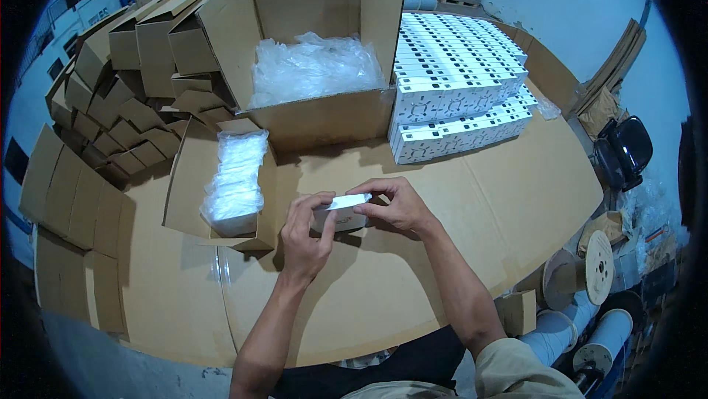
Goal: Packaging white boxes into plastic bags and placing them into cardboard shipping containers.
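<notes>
1. You had that small white box (pixel 343 211) pinched between both hands, just above the cardboard-covered bench (pixel 442 200).
2. Left hand (pixel 304 233) had a closed grip on its near end; right hand (pixel 394 203) had fingertips clamped on the far end.
3. It was a flat white carton, same look as the stacked white boxes (pixel 457 82) further back.

We see a small white box (pixel 344 211) held in both hands at centre. Left of it, a small open carton (pixel 193 185) holds clear plastic-wrapped packs (pixel 234 181). Behind, a large open carton (pixel 317 115) with crumpled clear plastic (pixel 313 67). To its right, stacked white boxes (pixel 457 82) with dark marks. Far left, piled empty brown cartons (pixel 118 96).
</notes>
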The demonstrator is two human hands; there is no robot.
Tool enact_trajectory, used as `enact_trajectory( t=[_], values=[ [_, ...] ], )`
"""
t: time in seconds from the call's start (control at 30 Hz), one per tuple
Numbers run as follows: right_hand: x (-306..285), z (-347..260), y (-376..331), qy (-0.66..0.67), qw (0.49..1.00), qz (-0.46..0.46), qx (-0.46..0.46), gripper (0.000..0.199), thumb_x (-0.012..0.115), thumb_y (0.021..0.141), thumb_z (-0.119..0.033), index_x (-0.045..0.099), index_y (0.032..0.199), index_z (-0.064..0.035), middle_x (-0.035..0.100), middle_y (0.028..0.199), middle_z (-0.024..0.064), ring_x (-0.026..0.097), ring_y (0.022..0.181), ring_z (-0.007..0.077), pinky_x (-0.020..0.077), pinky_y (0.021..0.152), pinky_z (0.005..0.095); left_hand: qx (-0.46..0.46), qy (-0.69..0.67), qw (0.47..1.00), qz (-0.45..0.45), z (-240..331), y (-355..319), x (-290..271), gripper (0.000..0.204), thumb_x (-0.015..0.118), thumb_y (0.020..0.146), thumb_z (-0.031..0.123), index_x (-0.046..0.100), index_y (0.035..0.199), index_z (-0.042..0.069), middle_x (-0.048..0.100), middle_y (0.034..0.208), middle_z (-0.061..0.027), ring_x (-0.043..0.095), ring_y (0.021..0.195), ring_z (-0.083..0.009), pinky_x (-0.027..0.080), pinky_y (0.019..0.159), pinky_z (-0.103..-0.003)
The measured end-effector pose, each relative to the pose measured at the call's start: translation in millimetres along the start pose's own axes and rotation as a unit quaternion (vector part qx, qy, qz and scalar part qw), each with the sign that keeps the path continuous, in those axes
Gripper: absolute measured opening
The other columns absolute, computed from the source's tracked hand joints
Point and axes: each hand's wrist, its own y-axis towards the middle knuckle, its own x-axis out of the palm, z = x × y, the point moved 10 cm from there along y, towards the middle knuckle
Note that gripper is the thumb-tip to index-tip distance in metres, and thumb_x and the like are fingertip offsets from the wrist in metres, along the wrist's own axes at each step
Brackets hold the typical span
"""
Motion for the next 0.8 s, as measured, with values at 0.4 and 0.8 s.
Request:
enact_trajectory(
  t=[0.4,0.8],
  values=[
    [-2,-24,-8,-0.143,0.984,0.034,-0.102,0.029,0.074,0.086,-0.009,0.073,0.115,-0.0024,0.075,0.097,0.0105,0.065,0.077,0.0157,0.0535,0.071,0.03,-0.218,-0.324,0.917,-0.084,-56,-14,32,0.031,0.066,0.095,0.001,0.055,0.124,0.001,0.06,0.116,-0.006,0.058,0.11,-0.0149,0.049,0.093,-0.03],
    [4,-33,-13,-0.235,0.966,0.044,-0.103,0.025,0.071,0.09,-0.011,0.071,0.113,-0.0007,0.074,0.099,0.0171,0.072,0.078,0.0242,0.0581,0.072,0.034,-0.288,-0.113,0.94,-0.143,-77,-45,34,0.047,0.068,0.096,0.021,0.051,0.135,0.002,0.068,0.109,-0.0164,0.066,0.098,-0.0283,0.052,0.087,-0.037]
  ],
)
